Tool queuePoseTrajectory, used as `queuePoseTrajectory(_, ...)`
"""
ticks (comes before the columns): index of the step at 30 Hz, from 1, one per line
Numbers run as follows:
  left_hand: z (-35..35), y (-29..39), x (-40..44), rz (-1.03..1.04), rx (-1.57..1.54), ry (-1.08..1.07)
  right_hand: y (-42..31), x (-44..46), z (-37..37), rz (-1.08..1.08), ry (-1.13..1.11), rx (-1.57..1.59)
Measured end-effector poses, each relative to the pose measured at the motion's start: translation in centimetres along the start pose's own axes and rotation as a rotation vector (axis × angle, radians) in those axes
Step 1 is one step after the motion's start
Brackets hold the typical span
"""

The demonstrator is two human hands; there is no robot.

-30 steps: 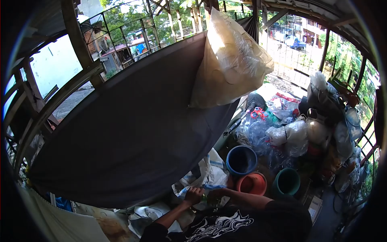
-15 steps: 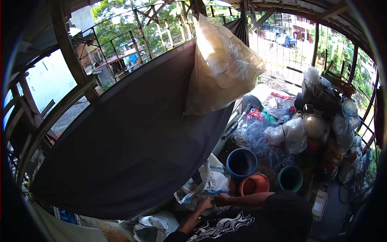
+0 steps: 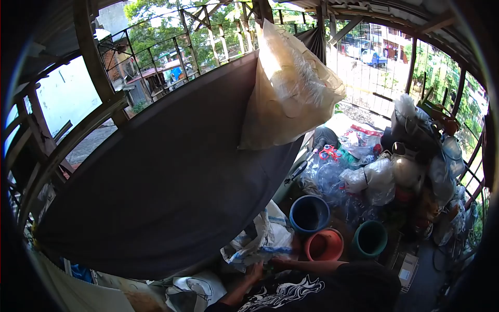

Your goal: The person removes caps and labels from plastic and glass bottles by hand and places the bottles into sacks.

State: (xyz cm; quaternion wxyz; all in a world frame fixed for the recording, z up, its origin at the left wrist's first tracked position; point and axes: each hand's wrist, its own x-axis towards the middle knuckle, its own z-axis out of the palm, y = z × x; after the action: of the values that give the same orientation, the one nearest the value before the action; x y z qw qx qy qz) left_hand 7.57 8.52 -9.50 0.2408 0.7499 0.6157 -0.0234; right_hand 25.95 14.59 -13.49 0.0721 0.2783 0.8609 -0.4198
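Low in the head view, my left hand (image 3: 254, 271) is held close in front of my black shirt, its fingers curled. Just to its right is my right hand (image 3: 280, 263), its fingers dark and partly lost in shadow. A small greenish thing seems to sit between the hands, too dim to name. Right behind them lies a crumpled white woven sack (image 3: 273, 234) with blue stripes. A red bucket (image 3: 324, 244) stands just beyond my right forearm, with a blue bucket (image 3: 310, 213) behind it and a green bucket (image 3: 370, 239) to the right.
A large dark cloth sheet (image 3: 156, 192) spans the left and middle. A full translucent bag (image 3: 291, 93) rests on its upper end. Clear plastic bottles (image 3: 327, 174) and stuffed bags (image 3: 379, 179) pile up at the right. Another white sack (image 3: 195, 291) lies at lower left.
Both hands have dropped lower and toward my body, the left slightly leftward. The greenish thing between them shows less. The whole view has shifted slightly.
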Motion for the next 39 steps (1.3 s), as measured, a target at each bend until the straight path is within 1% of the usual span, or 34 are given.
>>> queuePoseTrajectory(1, 0.2, -0.3, 0.1, -0.005, -0.005, 0.007, -0.3, -0.3, -0.7, 0.011, -0.062, 0.045)
queuePoseTrajectory(3, 0.5, -0.9, 0.0, 0.471, 0.231, 0.683, -0.7, -0.6, -1.8, 0.031, -0.163, 0.131)
queuePoseTrajectory(4, 0.6, -1.3, 0.2, 0.459, 0.225, 0.688, -0.8, -0.7, -2.3, 0.032, -0.202, 0.167)
queuePoseTrajectory(6, 0.2, -1.8, 0.6, 0.527, 0.208, 0.695, -1.0, -1.1, -2.8, 0.035, -0.268, 0.230)
queuePoseTrajectory(7, -0.1, -1.8, 0.5, 0.516, 0.204, 0.702, -1.1, -1.2, -3.0, 0.037, -0.291, 0.255)
queuePoseTrajectory(9, -0.8, -1.5, 0.1, 0.359, 0.101, 0.347, -1.2, -1.4, -3.2, 0.039, -0.317, 0.287)
queuePoseTrajectory(10, -1.2, -1.0, 0.2, 0.351, 0.093, 0.357, -1.2, -1.5, -3.2, 0.039, -0.325, 0.298)
queuePoseTrajectory(12, -2.3, 0.0, 0.1, 0.224, 0.204, 0.125, -1.9, -2.0, -3.4, 0.049, -0.321, 0.287)
queuePoseTrajectory(13, -2.5, 0.3, 0.1, 0.218, 0.199, 0.131, -2.0, -2.1, -3.3, 0.054, -0.316, 0.269)
queuePoseTrajectory(15, -2.4, 1.0, 0.0, 0.212, 0.133, 0.044, -2.4, -2.5, -3.0, 0.081, -0.283, 0.214)
queuePoseTrajectory(16, -2.3, 1.3, 0.0, 0.209, 0.129, 0.048, -2.7, -2.7, -2.8, 0.100, -0.262, 0.167)
queuePoseTrajectory(18, -1.3, 1.7, 0.0, 0.220, 0.142, -0.050, -3.5, -3.1, -2.6, 0.146, -0.213, 0.060)
queuePoseTrajectory(22, -0.3, 2.1, 0.6, 0.193, 0.127, -0.104, -5.0, -3.6, -2.5, 0.259, -0.105, -0.115)
queuePoseTrajectory(24, -0.2, 2.2, 0.8, 0.144, 0.062, -0.086, -4.8, -3.8, -2.0, 0.284, -0.035, -0.128)
queuePoseTrajectory(25, 0.0, 2.1, 0.7, 0.140, 0.062, -0.090, -4.2, -3.8, -1.5, 0.293, 0.005, -0.122)
queuePoseTrajectory(26, 0.2, 2.0, 0.7, 0.157, -0.005, -0.119, -3.8, -3.8, -0.8, 0.312, 0.085, -0.111)
queuePoseTrajectory(27, 0.4, 1.9, 1.0, 0.176, -0.073, -0.145, -4.1, -4.3, -1.0, 0.312, 0.084, -0.108)
queuePoseTrajectory(28, 1.3, 1.5, 1.5, 0.175, -0.072, -0.147, -4.5, -4.8, -1.3, 0.315, 0.109, -0.092)
queuePoseTrajectory(30, 2.4, 1.0, 1.4, 0.181, -0.252, -0.192, -5.0, -5.1, -1.1, 0.319, 0.134, -0.067)
queuePoseTrajectory(31, 2.4, 1.0, 1.3, 0.180, -0.254, -0.196, -4.9, -5.1, -0.9, 0.301, 0.145, -0.081)
queuePoseTrajectory(33, 2.5, 0.9, 1.2, 0.140, -0.310, -0.276, -4.0, -4.7, -0.1, 0.280, 0.150, -0.091)
queuePoseTrajectory(35, 2.9, 0.2, 1.5, 0.083, -0.389, -0.402, -2.0, -4.0, 1.5, 0.113, 0.301, -0.118)
queuePoseTrajectory(36, 3.3, -0.3, 1.4, 0.055, -0.433, -0.462, -1.8, -3.9, 2.3, 0.115, 0.295, -0.108)
queuePoseTrajectory(38, 3.7, -1.5, 1.4, 0.007, -0.507, -0.558, -1.6, -3.6, 2.8, 0.020, 0.414, -0.165)
queuePoseTrajectory(39, 4.0, -1.9, 1.4, -0.010, -0.545, -0.586, -1.5, -3.5, 2.7, 0.020, 0.404, -0.170)
